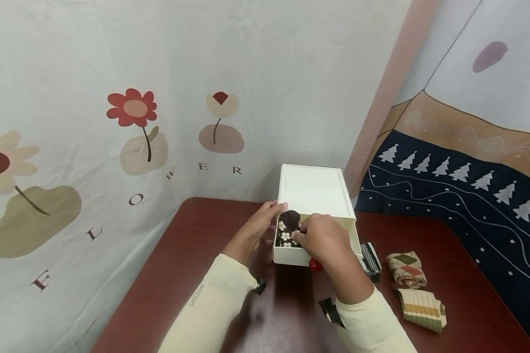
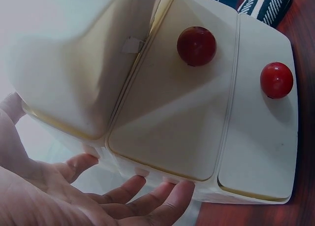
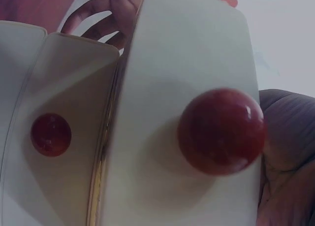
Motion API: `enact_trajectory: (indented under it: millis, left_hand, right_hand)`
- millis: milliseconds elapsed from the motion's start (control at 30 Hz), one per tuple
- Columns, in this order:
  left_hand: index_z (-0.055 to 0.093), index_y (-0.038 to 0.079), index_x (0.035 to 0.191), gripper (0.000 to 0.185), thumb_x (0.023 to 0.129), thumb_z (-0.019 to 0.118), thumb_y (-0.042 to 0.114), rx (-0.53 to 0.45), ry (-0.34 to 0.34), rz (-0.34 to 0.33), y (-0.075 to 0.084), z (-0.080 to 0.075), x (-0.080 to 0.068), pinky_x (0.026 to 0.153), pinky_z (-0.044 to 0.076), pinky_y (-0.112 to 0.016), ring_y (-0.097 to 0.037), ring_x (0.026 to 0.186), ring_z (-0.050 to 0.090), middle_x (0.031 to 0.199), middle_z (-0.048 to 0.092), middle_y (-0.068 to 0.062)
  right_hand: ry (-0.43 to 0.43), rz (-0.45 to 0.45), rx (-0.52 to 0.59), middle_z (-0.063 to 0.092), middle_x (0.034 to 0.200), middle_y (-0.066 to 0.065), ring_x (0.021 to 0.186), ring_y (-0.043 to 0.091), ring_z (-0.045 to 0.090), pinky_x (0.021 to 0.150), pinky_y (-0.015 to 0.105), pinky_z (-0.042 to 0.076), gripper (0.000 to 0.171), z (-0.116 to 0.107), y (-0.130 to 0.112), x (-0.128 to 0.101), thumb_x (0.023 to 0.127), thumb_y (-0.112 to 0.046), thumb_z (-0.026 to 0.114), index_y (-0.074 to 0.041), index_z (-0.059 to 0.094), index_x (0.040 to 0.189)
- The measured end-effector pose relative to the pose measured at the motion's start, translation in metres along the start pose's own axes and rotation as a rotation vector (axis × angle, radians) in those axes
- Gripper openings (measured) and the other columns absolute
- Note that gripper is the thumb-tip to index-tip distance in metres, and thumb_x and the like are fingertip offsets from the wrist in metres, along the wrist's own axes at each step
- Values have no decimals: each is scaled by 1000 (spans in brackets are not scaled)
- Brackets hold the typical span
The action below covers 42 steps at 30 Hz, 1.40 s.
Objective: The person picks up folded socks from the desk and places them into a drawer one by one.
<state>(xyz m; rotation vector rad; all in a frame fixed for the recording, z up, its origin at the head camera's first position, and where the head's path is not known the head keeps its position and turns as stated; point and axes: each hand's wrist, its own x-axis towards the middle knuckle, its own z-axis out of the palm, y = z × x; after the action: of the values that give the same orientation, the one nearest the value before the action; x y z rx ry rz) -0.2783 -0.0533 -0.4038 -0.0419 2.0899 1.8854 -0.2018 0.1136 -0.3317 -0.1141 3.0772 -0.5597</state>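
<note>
A white drawer unit (image 1: 318, 189) with red round knobs stands on the table, its top drawer (image 1: 291, 256) pulled out. Inside the drawer's left side lies a dark sock with white flowers (image 1: 285, 237). My right hand (image 1: 327, 238) reaches over the drawer front and pinches this sock between thumb and curled fingers. In the right wrist view, the drawer front (image 3: 162, 186) and its red knob (image 3: 221, 132) hide much of that hand. My left hand (image 1: 261, 223) lies along the unit's left side; in the left wrist view its extended fingertips (image 2: 179, 191) touch the side wall.
To the right of the unit lie a black-and-white patterned folded sock (image 1: 371, 260), an argyle folded sock (image 1: 406, 269) and a striped folded sock (image 1: 421, 309). The reddish-brown table (image 1: 194, 245) meets a wall hanging with printed flowers (image 1: 134, 108) behind.
</note>
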Motion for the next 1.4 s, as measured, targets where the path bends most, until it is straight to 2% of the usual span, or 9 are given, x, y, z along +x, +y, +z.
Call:
enact_trajectory:
  millis: [133,267,367,600,833,967,1100,1300,1400]
  left_hand:
    - [42,28,166,79,99,64,65,-1,-3,2,0,0,1,101,48,-65,-41,137,54,157,55,-13]
    - [41,29,166,79,99,64,64,-12,-3,1,0,0,0,101,48,-64,-41,137,53,158,54,-13]
    - [41,29,166,79,99,65,64,-18,-3,-1,-1,-1,0,101,48,-62,-41,137,53,158,53,-13]
    - [39,30,168,81,99,66,64,-26,-13,-6,-2,-2,-1,103,48,-62,-43,139,57,158,54,-14]
    - [39,30,168,80,100,65,65,-16,-11,-2,-2,-1,1,103,49,-63,-43,140,55,161,51,-15]
    - [40,30,167,79,100,65,64,-20,-14,0,-2,-1,0,104,48,-63,-43,140,55,161,52,-15]
    - [40,30,167,79,100,66,64,-26,-22,4,-3,0,2,102,49,-60,-43,139,57,159,54,-15]
    - [40,31,167,79,100,65,64,-20,-24,12,-4,-1,3,94,49,-55,-41,136,55,159,52,-14]
    - [41,31,166,78,100,65,63,-14,-27,20,-3,-2,2,89,49,-50,-41,135,55,160,51,-13]
  right_hand:
    - [-1,13,47,75,76,2,67,19,63,55,34,44,21,-5,6,-6,97,-36,83,-16,89,103]
    - [39,10,60,84,101,8,88,26,73,68,43,56,26,-12,14,-15,98,-36,82,-17,87,115]
    - [73,6,87,83,117,11,104,32,76,80,53,59,28,-16,21,-23,98,-34,81,-17,86,120]
    - [153,21,173,80,124,19,111,39,76,86,58,62,31,-25,42,-39,99,-31,82,-12,84,124]
    - [258,87,169,76,127,25,107,42,70,85,59,63,39,-33,69,-47,100,-30,82,-7,80,130]
    - [266,129,169,69,142,29,126,51,65,100,70,57,44,-36,89,-49,101,-31,80,-3,76,135]
    - [263,138,162,62,149,33,139,56,56,108,76,49,50,-37,110,-53,102,-31,78,-1,71,141]
    - [273,112,146,62,145,35,134,57,56,105,76,48,50,-35,139,-58,102,-30,77,3,70,140]
    - [267,123,138,63,142,36,125,56,63,99,73,52,48,-33,155,-60,102,-30,77,4,71,137]
